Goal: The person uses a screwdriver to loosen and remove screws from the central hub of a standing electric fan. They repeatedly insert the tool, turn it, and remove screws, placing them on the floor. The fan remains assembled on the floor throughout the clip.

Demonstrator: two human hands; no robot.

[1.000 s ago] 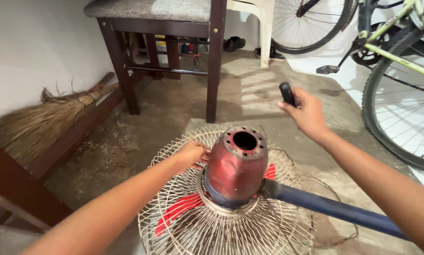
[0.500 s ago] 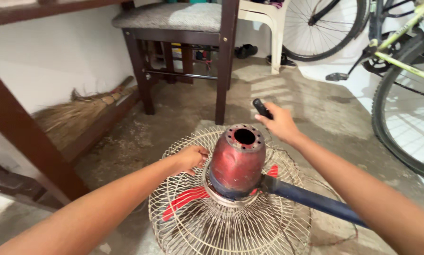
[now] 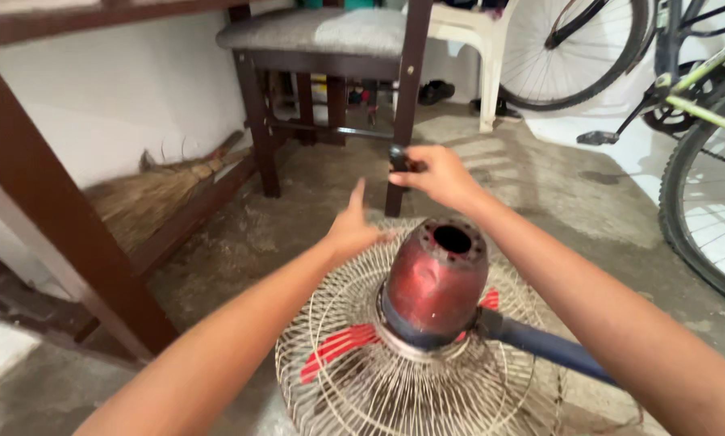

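Observation:
A fan lies face down on the concrete floor: a pale wire cage (image 3: 354,379) with red blades (image 3: 336,345) inside, a red motor housing (image 3: 436,278) standing up from its middle and a blue pole (image 3: 549,345) running off to the right. My right hand (image 3: 439,173) is raised above and beyond the fan, shut on a small black tool handle (image 3: 397,157). My left hand (image 3: 350,228) hovers over the cage's far rim with fingers apart, reaching up toward the right hand and holding nothing.
A dark wooden chair (image 3: 330,81) with a grey seat stands just beyond the fan. A straw broom (image 3: 148,194) lies by the wall at left, under a wooden table leg (image 3: 64,234). Bicycles (image 3: 685,105) stand at right, a white plastic chair (image 3: 467,40) behind.
My left hand has lifted off the fan cage and moved up toward my right hand. The right hand with the black tool has swung left, over the fan's far side.

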